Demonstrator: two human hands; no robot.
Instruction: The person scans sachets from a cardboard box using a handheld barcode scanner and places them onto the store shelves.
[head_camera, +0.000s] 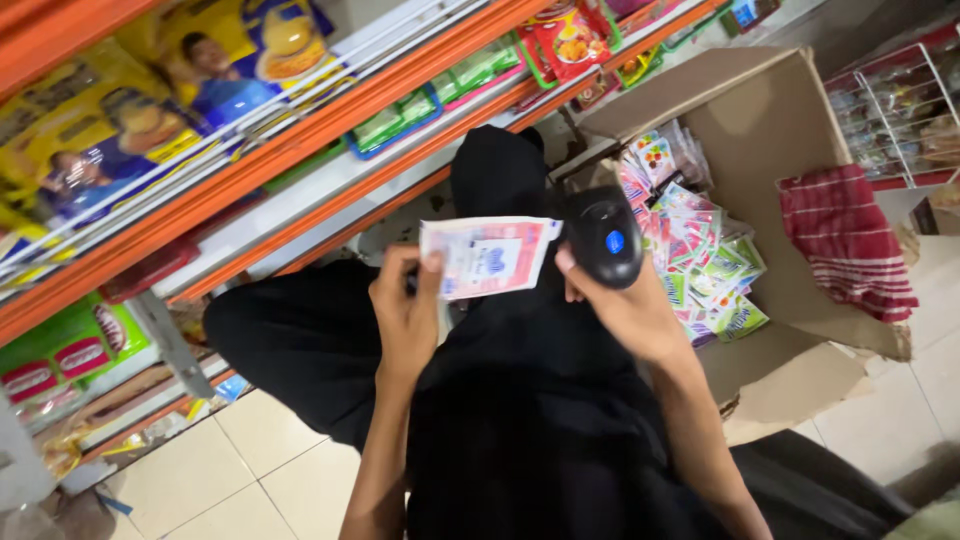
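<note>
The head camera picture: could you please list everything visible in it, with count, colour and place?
sachet pack: one, white and pink, held up at centre
handheld scanner: one, black with a blue spot, beside the pack
cardboard box: one, brown, open, at right
small sachets: many, pink, green and white, inside the box
cloth: one, red striped, over the box wall
shelves: orange and white, stocked, upper left
floor tiles: cream, below
left hand: grip on the pack
right hand: grip on the scanner

Open cardboard box (775, 120) on pale floor tiles (250, 480), colourful sachets (700, 265) inside it, red striped cloth (845, 240) over its edge, orange shelves (300, 130) left of it, wire rack (900, 110) right of it.
</note>
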